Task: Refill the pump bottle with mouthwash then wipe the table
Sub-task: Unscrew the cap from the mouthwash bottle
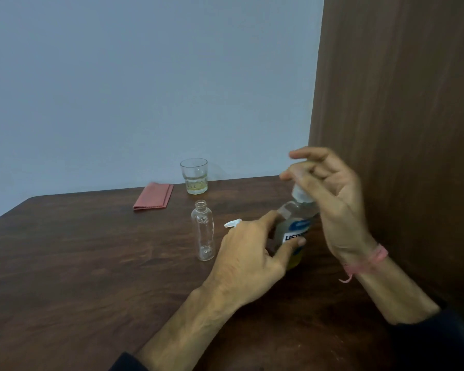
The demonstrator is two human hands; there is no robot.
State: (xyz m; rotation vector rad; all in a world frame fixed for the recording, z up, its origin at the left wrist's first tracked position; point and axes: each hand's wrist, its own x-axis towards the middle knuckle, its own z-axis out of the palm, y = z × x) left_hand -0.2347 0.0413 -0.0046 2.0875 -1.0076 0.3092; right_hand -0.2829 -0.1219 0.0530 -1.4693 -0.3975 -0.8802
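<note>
— What's nearest?
— The left hand [248, 249], thumb and fingers wrapped round the mouthwash bottle [295, 231] to steady it on the table [91, 263]. The right hand [330, 194] hovers over its cap [302, 195], fingers loosely curled; whether they grip it, I cannot tell.
— And the count?
— One empty pump bottle [203, 231] stands uncapped just beside, its pump [232, 223] lying behind; one glass [194, 179], one folded cloth [153, 196].

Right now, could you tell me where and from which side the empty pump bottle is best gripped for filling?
Grip the pump bottle round its straight middle, coming from its left, the free side. It stands upright and uncapped, so fingers should stay below the open neck. On its right, the left hand holds the mouthwash, crowding that side.
</note>
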